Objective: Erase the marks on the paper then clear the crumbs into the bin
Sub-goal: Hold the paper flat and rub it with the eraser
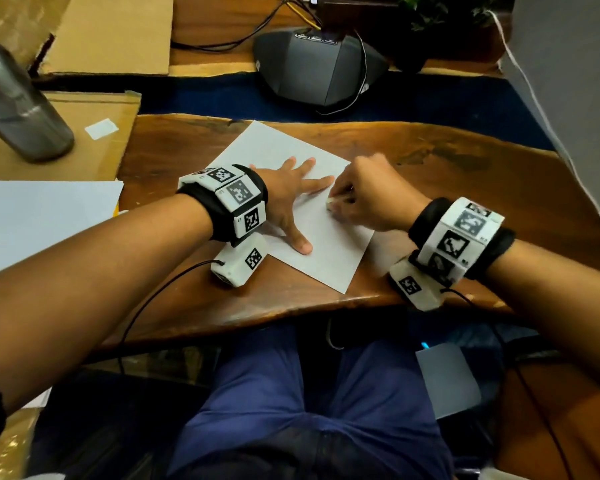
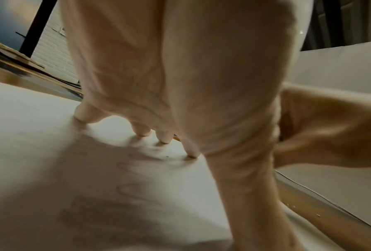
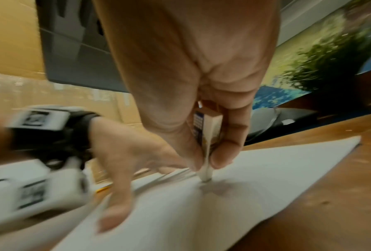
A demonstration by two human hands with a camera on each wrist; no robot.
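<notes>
Head view shows our left hand [image 1: 293, 199] pressed flat, fingers spread, on the paper [image 1: 274, 147] lying on the wooden surface [image 1: 465, 188], while our right hand [image 1: 368, 195] pinches an eraser [image 3: 208, 163] tip-down against the sheet.

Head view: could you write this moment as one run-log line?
stage: erasing | left hand: flat on white paper sheet | right hand: pinches white block eraser, tip on sheet | bin: unseen
</notes>
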